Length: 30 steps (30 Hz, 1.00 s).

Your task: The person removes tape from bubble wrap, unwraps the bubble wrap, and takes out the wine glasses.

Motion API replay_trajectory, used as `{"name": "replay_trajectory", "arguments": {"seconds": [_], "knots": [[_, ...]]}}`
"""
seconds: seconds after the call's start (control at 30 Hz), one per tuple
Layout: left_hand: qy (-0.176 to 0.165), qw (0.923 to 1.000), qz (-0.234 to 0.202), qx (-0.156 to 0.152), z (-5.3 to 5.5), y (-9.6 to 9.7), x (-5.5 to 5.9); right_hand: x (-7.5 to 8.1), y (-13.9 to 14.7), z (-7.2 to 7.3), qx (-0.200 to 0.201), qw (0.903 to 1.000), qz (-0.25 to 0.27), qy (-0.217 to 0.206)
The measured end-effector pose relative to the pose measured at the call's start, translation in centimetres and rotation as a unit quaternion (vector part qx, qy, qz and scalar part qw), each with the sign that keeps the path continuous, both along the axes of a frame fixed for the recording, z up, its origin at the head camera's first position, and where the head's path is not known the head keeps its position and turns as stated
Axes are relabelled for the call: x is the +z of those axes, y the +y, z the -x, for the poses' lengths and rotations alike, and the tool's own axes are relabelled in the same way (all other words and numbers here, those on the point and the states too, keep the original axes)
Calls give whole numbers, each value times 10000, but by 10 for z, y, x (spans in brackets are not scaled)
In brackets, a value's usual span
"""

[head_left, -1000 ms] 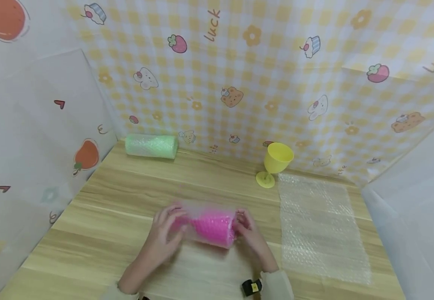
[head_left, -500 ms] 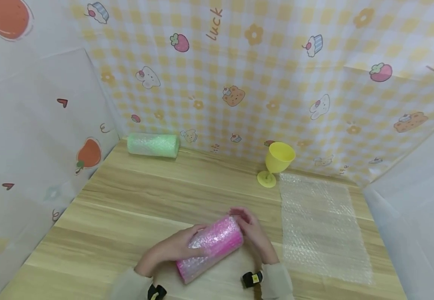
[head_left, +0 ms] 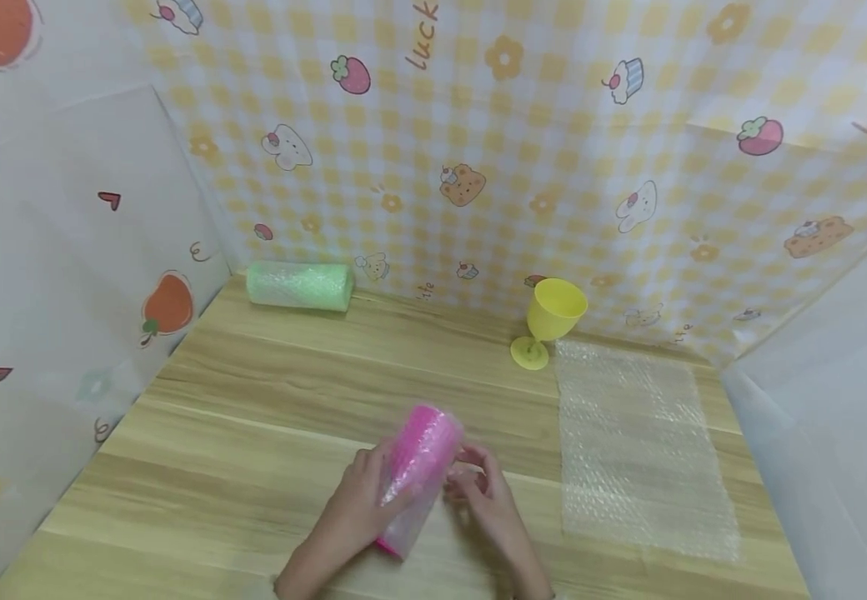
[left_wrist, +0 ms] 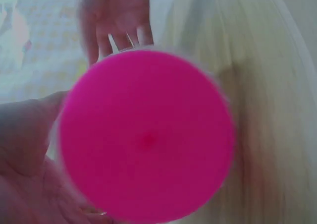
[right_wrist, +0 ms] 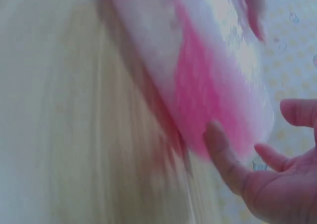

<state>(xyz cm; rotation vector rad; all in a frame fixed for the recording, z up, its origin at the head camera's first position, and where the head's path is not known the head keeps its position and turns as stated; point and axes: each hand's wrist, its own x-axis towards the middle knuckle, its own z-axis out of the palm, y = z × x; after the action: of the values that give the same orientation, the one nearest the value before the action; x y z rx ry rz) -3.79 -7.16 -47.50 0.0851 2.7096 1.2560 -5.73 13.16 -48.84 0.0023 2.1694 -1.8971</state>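
A pink goblet wrapped in bubble wrap (head_left: 420, 467) leans diagonally in front of me in the head view. My left hand (head_left: 364, 500) grips it from the left side. Its round pink base (left_wrist: 148, 135) fills the middle of the left wrist view. My right hand (head_left: 486, 496) is at the right of the bundle with bent, spread fingers. In the right wrist view, one of its fingers (right_wrist: 225, 157) overlaps the end of the wrapped goblet; whether it touches cannot be told.
A yellow goblet (head_left: 556, 310) stands at the back of the wooden table (head_left: 201, 450). To its right lies a flat bubble wrap sheet (head_left: 643, 450). A green bubble-wrapped bundle (head_left: 300, 286) lies at the back left, by the patterned cloth wall (head_left: 403, 125).
The pink bundle has turned from lying sideways to pointing away from me, held by the left hand. My right hand has come off its end to its right side.
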Motion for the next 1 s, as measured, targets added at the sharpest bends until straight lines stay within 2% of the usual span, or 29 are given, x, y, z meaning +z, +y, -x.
{"name": "replay_trajectory", "arguments": {"seconds": [0.13,0.27,0.37,0.47,0.57,0.73,0.83,0.9,1.0], "knots": [[-44,9996,59,-278,-10,7,8,-1,-8,-8,81,9998,68,-184],[-34,9980,-297,-558,-17,10,12,-5,-9,-10,-32,9995,-241,-211],[-57,9970,-570,-530,-18,11,12,-7,-7,-10,-39,9991,-341,-262],[84,9979,-601,-239,-14,12,8,-8,-6,-10,49,9991,-302,-306],[373,9976,-572,-56,-6,10,0,-8,-6,-11,313,9987,-285,-296],[538,9950,-808,-243,3,6,-8,-9,-7,-11,621,9972,-370,-171],[518,9931,-959,-437,6,7,-10,-8,-6,-11,439,9975,-548,-88],[550,9922,-972,-554,8,8,-10,-4,-5,-12,140,9971,-743,-12],[665,9922,-835,-638,10,13,-10,2,-4,-13,-279,9909,-1270,335]]}}
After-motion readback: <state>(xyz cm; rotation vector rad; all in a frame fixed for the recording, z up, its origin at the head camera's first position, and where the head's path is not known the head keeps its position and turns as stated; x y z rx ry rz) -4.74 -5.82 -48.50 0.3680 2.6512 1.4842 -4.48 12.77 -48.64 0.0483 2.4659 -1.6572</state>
